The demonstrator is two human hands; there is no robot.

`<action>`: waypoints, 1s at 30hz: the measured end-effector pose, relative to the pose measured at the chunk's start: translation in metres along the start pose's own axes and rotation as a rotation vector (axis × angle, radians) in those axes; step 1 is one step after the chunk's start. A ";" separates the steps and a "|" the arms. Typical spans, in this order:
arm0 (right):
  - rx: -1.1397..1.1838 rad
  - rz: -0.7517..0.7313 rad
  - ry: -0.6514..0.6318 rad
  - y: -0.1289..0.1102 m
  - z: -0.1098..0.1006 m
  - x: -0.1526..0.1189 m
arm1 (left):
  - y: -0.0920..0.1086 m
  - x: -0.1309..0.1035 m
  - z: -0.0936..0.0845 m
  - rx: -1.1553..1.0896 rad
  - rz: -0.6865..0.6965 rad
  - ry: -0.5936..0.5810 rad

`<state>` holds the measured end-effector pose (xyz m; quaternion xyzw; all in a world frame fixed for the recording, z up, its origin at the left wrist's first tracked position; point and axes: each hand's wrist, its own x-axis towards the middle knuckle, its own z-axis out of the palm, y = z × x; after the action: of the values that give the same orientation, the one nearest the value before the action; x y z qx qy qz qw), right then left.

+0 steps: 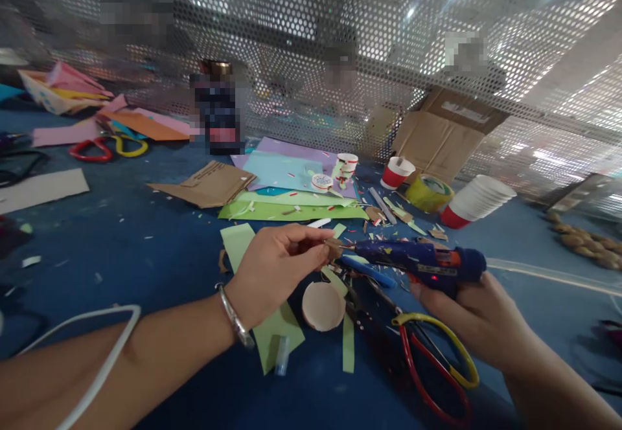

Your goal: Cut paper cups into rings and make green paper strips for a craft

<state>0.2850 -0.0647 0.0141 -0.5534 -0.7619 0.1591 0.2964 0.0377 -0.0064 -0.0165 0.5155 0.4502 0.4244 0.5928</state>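
My left hand (272, 268), a silver bangle at its wrist, pinches a small piece of brown cardboard (334, 248) between thumb and fingers. From the right, my right hand (466, 307) grips a blue hot glue gun (413, 258) whose red light is on. The gun's nozzle points left and reaches the cardboard piece; whether it touches is hard to make out. Below my left fingers lies a pale round disc (323, 305). Green paper (272, 320) is under and beside it. Scissors with red and yellow handles (437, 359) lie below the glue gun.
Behind are coloured paper sheets (286, 164), folded cardboard (207, 184), a roll of yellow tape (429, 192) and stacked paper cups (479, 200). A second pair of scissors (107, 148) lies at left. A perforated metal screen (291, 41) stands across the back. A white cable (107, 359) crosses my left forearm.
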 end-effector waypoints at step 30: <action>-0.222 -0.081 -0.014 0.001 0.001 -0.003 | 0.004 -0.004 0.002 0.132 0.084 -0.024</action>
<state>0.2858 -0.0673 0.0117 -0.5504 -0.7987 0.0652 0.2342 0.0383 -0.0099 -0.0118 0.5769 0.4481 0.4121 0.5445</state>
